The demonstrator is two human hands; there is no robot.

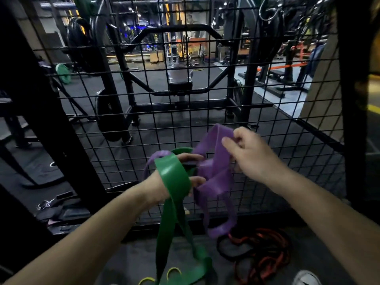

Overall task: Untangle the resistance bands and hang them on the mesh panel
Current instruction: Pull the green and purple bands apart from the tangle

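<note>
From the head camera, the person stands close to the black mesh panel [205,112], both arms out in front of it. The left hand [174,177] has the green resistance band [174,175] wrapped over its back, fingers curled round the bundle where green and purple meet. The right hand [246,153] pinches the top fold of the purple resistance band [216,173], lifted near the wire.

The purple loop looks twisted several times through the green one, so a hard pull with the right hand could cinch the knot tighter instead of freeing it. The green band trails to the floor by a small yellow band [173,271], beside a heap of red and black bands [261,249] and the person's shoe [306,277]; dragging it may snag those, or a foot could pin it. Stretched rubber slipping from that pinch could snap back at the hands.
</note>
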